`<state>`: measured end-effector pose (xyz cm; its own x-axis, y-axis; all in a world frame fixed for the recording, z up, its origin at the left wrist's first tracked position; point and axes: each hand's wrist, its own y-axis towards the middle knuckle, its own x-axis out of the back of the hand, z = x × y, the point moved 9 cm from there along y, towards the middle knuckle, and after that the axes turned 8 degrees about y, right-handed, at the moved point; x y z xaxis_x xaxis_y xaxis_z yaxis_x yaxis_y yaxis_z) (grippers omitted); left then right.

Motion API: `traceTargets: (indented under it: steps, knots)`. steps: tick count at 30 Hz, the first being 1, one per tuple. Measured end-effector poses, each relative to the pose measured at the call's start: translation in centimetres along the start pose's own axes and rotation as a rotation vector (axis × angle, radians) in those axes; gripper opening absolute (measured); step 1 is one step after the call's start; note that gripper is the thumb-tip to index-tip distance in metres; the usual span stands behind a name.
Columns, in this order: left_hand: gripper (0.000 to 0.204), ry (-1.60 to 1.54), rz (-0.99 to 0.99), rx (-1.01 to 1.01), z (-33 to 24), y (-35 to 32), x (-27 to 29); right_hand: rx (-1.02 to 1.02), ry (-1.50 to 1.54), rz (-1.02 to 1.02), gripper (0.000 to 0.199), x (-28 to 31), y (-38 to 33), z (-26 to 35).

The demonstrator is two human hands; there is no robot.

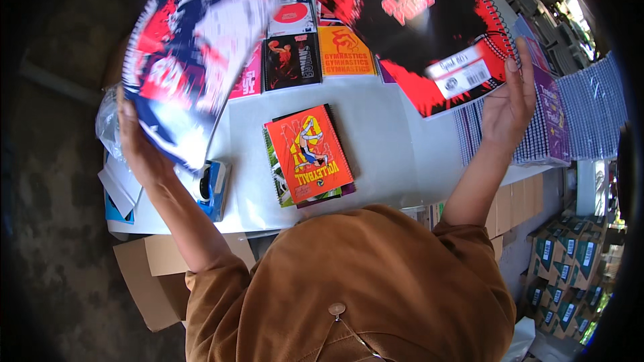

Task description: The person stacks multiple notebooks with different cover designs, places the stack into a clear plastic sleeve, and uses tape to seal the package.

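Observation:
Both my hands are raised over the white table (396, 154), each gripping a large spiral notebook. In my left hand (139, 151) is a white, navy and red notebook (194, 47), blurred by motion and held at its lower left edge. My right hand (510, 104) pinches a red and black notebook (429, 20) by its spiral side, with a white label near the lower corner. Between them on the table lies a small stack topped by an orange volleyball notebook (310, 154). Green and dark covers stick out beneath it.
Smaller notebooks, among them a black one (292, 60) and a yellow-orange one (345, 51), lie at the back. Stacks of spiral notebooks (594, 107) stand at right. A blue tape dispenser (215, 191) sits front left. Cardboard boxes (154, 281) are below; packed cartons (563, 268) stand lower right.

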<state>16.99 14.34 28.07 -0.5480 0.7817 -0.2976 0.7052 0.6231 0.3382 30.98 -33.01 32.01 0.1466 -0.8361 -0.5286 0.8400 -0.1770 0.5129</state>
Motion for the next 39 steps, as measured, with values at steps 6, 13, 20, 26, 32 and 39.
traceTargets:
  steps: [6, 13, 20, 26, 32, 39]
  knots:
    - [0.034, 0.236, 0.117, 0.48, 14.5, -13.8, 0.5, -0.237, 0.152, -0.169, 0.039, 1.8, -2.8, -4.2]
    - [0.049, 1.303, 0.418, 0.622, 19.8, -20.5, 4.1, -0.878, -0.167, -0.119, 0.026, 6.0, -21.7, -19.3]
    - [0.064, 1.249, 0.319, 0.105, 18.3, -18.0, -0.9, -1.121, -0.723, 0.572, 0.02, 6.3, -24.6, -22.7]
    - [0.066, 1.547, 0.651, 0.164, 22.4, -19.2, -6.9, -0.403, -1.1, 0.535, 0.014, 8.0, -6.4, -27.5]
    - [0.068, 1.547, 0.667, 0.135, 23.4, -19.2, -7.7, -0.359, -1.516, -0.099, 0.024, 20.6, 12.3, -36.5]
    - [0.07, 1.636, 0.681, 0.212, 23.4, -19.1, -6.8, -0.679, -1.699, -0.444, 0.036, 24.3, 14.9, -41.8]
